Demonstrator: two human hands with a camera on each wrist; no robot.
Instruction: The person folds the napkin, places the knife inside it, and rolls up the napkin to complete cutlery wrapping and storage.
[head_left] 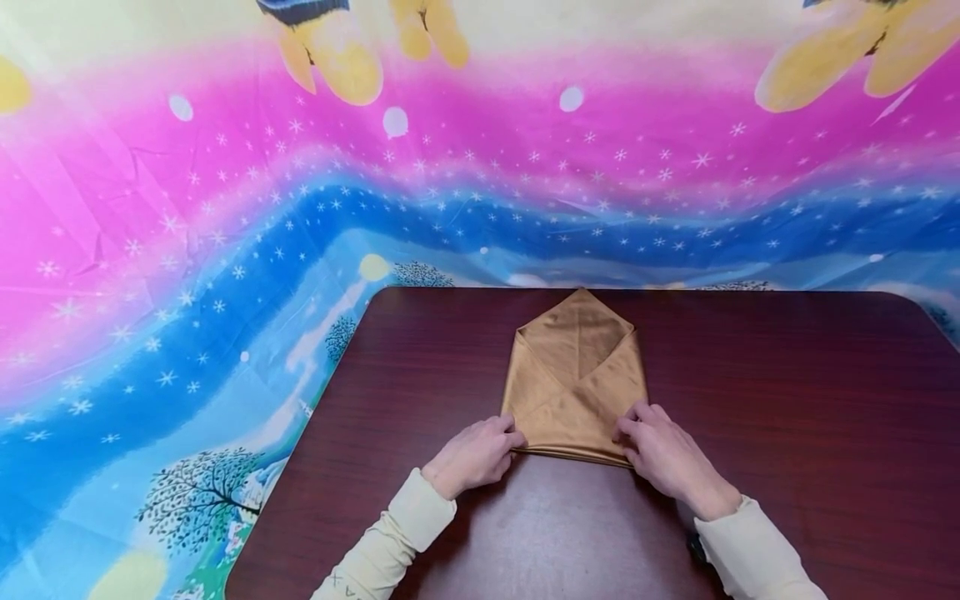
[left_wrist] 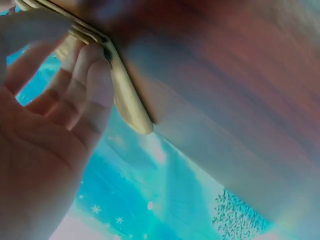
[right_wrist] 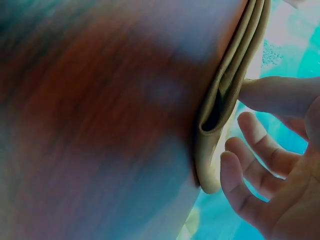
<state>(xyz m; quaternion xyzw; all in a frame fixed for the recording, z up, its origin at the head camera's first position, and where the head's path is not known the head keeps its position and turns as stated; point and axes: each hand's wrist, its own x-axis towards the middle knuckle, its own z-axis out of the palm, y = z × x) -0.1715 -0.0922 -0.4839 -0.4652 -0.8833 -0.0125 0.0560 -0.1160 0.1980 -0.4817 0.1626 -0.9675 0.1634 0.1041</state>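
Note:
A golden-brown satin cloth [head_left: 573, 417] lies folded in an envelope-like shape, its pointed flap towards the table's far edge. At its near left corner my left hand [head_left: 480, 450] pinches the folded edge. The left wrist view shows those fingers [left_wrist: 97, 82] against the cloth layers. Around the near right corner is my right hand [head_left: 667, 454], thumb and forefinger gathered on the cloth. In the right wrist view the cloth's stacked folds [right_wrist: 227, 95] gape slightly, a digit touches them, and several curled fingertips [right_wrist: 232, 167] hang beside the edge. The cloth's underside is hidden.
The dark reddish wooden table [head_left: 795, 400] has rounded corners and a glossy bright patch near me. Behind it and along its left side hangs a pink and blue backdrop [head_left: 480, 167] printed with snowflakes. A small dark object [head_left: 696, 547] shows beside the right cuff.

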